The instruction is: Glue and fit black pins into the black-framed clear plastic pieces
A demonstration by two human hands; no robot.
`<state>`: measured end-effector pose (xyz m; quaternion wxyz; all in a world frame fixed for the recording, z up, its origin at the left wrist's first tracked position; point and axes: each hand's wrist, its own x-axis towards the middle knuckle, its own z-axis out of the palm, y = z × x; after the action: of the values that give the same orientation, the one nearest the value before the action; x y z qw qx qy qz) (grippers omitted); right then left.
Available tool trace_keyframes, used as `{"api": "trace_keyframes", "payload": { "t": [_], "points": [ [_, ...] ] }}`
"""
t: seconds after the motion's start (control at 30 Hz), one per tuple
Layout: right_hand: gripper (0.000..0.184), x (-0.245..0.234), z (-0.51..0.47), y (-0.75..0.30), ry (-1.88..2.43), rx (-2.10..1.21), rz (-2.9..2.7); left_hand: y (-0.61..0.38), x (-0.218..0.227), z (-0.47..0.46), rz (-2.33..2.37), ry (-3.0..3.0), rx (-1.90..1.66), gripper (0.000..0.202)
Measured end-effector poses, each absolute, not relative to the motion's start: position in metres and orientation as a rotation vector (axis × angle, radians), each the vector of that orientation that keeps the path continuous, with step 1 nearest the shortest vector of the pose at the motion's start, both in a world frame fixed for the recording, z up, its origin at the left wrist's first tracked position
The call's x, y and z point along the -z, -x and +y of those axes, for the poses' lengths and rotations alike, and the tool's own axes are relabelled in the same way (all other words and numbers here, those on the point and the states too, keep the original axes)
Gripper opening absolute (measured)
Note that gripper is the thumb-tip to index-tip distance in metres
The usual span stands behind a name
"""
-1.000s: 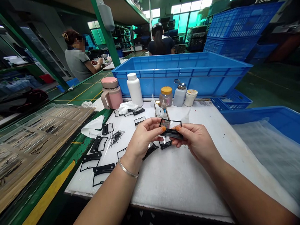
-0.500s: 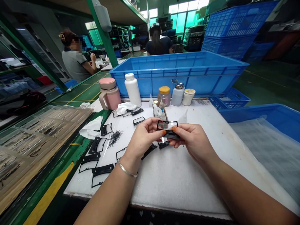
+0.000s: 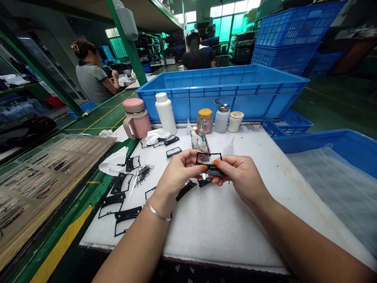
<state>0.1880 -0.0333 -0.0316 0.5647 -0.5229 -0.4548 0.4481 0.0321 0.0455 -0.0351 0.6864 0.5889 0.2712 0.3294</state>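
Between my two hands, above the middle of the white work surface [image 3: 228,222], is a small black plastic frame [image 3: 214,170] with a rectangular window opening. My left hand [image 3: 185,168] pinches its left side, thumb on the lower bar. My right hand [image 3: 235,168] grips the right side, its thumb pressing the same bar. Fingers hide parts of the frame's ends. Just below and left of the hands lies another black frame [image 3: 185,190]. More such frames [image 3: 122,183] are spread over the left side, around a heap of thin black strips [image 3: 144,174].
Behind the hands stand a small box of tools [image 3: 200,142], a pump bottle [image 3: 222,119], a jar [image 3: 205,120], a white bottle [image 3: 165,113] and a pink mug [image 3: 137,118]. A large blue crate [image 3: 224,99] is at the back. Two people sit beyond.
The frame in my hands tilts slightly, and both thumbs stay on its lower bar. The whole view shifts a little to the left.
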Motion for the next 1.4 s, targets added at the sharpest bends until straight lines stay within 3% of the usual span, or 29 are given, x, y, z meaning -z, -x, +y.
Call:
{"api": "trace_keyframes", "payload": {
  "t": [0.43, 1.4],
  "points": [
    [0.021, 0.035, -0.031, -0.185, 1.21, -1.103, -1.083, -0.031, 0.037, 0.045, 0.635, -1.33, -0.808, 0.021],
    [0.014, 0.034, -0.032, -0.183, 1.238, -0.944, -1.096, -0.038, 0.035, 0.037, 0.588, -1.403, -0.942, 0.016]
  ]
}}
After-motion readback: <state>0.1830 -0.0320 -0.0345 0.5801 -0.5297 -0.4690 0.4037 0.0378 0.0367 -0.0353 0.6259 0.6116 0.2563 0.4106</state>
